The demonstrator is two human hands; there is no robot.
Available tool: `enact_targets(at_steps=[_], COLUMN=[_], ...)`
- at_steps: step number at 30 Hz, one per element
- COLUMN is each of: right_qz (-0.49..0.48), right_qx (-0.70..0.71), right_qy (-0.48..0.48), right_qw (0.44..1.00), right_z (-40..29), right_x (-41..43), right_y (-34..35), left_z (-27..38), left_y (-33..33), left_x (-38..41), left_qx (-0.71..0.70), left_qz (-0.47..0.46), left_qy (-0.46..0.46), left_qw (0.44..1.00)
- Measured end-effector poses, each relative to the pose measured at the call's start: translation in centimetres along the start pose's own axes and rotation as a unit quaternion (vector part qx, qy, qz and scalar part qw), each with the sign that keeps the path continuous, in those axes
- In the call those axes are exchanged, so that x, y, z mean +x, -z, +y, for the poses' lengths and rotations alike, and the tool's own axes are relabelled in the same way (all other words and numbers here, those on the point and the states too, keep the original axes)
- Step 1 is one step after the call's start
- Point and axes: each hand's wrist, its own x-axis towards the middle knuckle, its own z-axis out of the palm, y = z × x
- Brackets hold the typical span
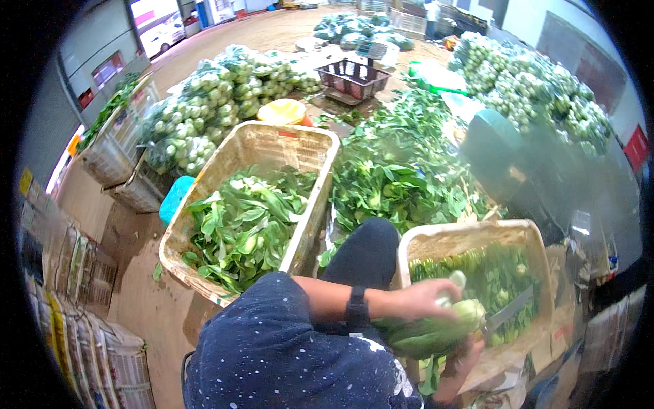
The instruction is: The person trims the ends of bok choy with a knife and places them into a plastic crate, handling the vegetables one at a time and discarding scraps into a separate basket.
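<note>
My left hand (416, 300), with a black band on the wrist, grips a head of leafy greens, apparently bok choy (472, 313). Its pale cut base points right and its leaves trail left over my lap. A whitish stalk (457, 279) shows by my left fingers. Below the base, my right hand (464, 355) holds a knife, its wide metal blade (511, 309) slanting up to the right. Both hands are over the near side of a cream plastic crate (536, 232), where greens (503, 276) lie packed. Blur hides the exact finger positions.
On my left stands a larger crate (176, 255) of loose greens (250, 225). A heap of greens (403, 158) spreads ahead. Bagged vegetables (209, 97) are piled beyond, near a dark basket (352, 79) on a scale. A person in a green hat (493, 135) is close on the right.
</note>
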Motion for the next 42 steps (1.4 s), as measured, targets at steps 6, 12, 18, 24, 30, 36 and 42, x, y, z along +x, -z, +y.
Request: enact_targets(at_steps=[6,12,18,24,30,36,42], right_qz=[-0.057,-0.082,-0.169,-0.378,-0.403,-0.483,-0.514], right_qx=[0.069,0.059,-0.096,-0.231,-0.384,-0.420,-0.413], right_qy=[-0.062,-0.028,-0.037,0.154,0.335,0.466,0.476], right_qw=[0.994,0.995,0.980,0.883,0.760,0.610,0.582], right_z=[3.5,2.2,1.0,2.0,3.0,3.0,4.9], right_x=[2.3,3.7,4.7,1.1,3.3,1.5,0.4], right_y=[-2.5,-5.2,-16.4,-26.8,-27.8,-32.0,-34.9], left_z=[-1.1,1.2,4.9,3.2,2.8,1.0,0.8], left_y=[8.9,26.3,21.2,15.5,18.3,18.8,18.7], left_x=[-5.0,-19.0,-18.8,-17.4,-22.6,-25.5,-28.1], left_qx=[-0.086,0.496,0.293,-0.171,0.010,-0.061,0.022], left_qz=[0.257,0.495,0.297,0.311,0.322,0.327,0.413], left_qy=[-0.010,0.213,0.132,-0.010,0.052,0.035,0.054], left_qw=[0.962,0.681,0.899,0.935,0.945,0.942,0.909])
